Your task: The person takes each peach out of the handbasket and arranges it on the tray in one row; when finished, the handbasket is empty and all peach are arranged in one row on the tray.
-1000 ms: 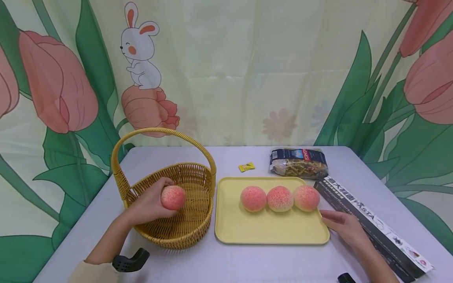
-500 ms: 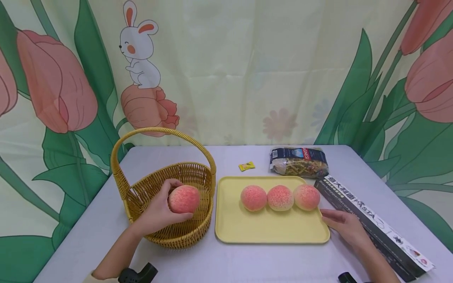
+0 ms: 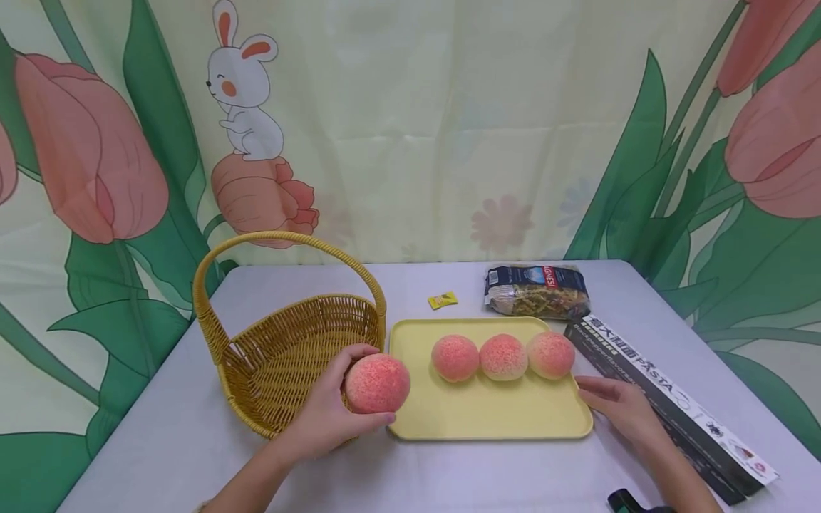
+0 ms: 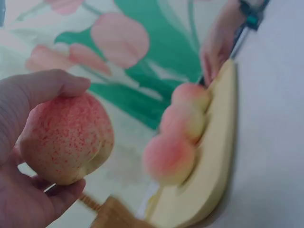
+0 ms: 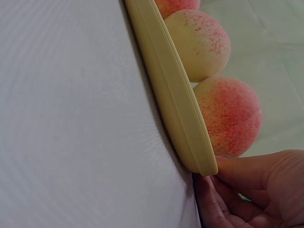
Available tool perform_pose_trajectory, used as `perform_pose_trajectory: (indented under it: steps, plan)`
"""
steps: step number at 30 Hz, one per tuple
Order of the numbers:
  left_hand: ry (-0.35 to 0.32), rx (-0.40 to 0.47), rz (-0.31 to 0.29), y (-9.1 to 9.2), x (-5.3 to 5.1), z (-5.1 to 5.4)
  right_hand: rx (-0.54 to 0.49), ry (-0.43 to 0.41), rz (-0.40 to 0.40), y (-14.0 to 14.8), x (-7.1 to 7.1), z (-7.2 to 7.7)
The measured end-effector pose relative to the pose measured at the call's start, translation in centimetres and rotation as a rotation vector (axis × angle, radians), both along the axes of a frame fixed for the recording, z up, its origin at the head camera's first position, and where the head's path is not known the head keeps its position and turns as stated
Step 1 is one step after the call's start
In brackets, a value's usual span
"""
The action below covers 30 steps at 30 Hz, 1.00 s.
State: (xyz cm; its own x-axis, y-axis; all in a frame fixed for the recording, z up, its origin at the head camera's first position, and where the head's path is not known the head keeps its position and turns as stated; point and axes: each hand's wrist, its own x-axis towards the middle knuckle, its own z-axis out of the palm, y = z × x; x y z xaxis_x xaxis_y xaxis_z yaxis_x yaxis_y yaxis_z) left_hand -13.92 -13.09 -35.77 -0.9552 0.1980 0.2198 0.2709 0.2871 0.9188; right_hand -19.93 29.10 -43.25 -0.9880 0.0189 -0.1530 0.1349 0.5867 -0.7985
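My left hand (image 3: 327,417) grips a pink peach (image 3: 378,383) between thumb and fingers, in the air over the gap between the wicker basket (image 3: 288,363) and the yellow tray (image 3: 487,422). In the left wrist view, the fingers curl round the peach's (image 4: 69,137) side. Three more peaches sit in a row on the tray: a left one (image 3: 455,358), a middle one (image 3: 504,357) and a right one (image 3: 551,355). At the tray's right edge, my right hand (image 3: 622,412) pinches the rim; the right wrist view shows the thumb against it and fingers below.
A long black pasta box (image 3: 673,413) lies slanted to the right of the tray. Behind the tray are a bag of pasta (image 3: 537,292) and a small yellow packet (image 3: 442,300). The basket's tall handle (image 3: 288,236) arches above its opening.
My left hand has carried the peach out of the basket, rightward and toward me, up to the tray's left edge. My right hand has stayed at the tray. The head view has shifted slightly.
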Motion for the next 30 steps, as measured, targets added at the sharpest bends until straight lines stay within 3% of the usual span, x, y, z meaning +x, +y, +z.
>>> perform_pose_trajectory:
  steps: [5,8,18,30]
  plan:
    - [-0.039,0.123,-0.023,2.7,0.8,-1.1,0.008,0.0,0.0,0.0,-0.2,0.1]
    - [-0.04,0.151,-0.035,4.0,0.9,-1.8,0.007,0.002,0.001,0.1,-0.2,0.1]
    - [-0.026,0.156,0.026,6.4,0.1,-3.6,0.004,0.0,-0.007,0.2,-0.1,-0.2]
    - [-0.059,0.076,0.106,7.1,-0.9,-6.6,0.018,0.001,-0.003,0.0,-0.1,-0.2]
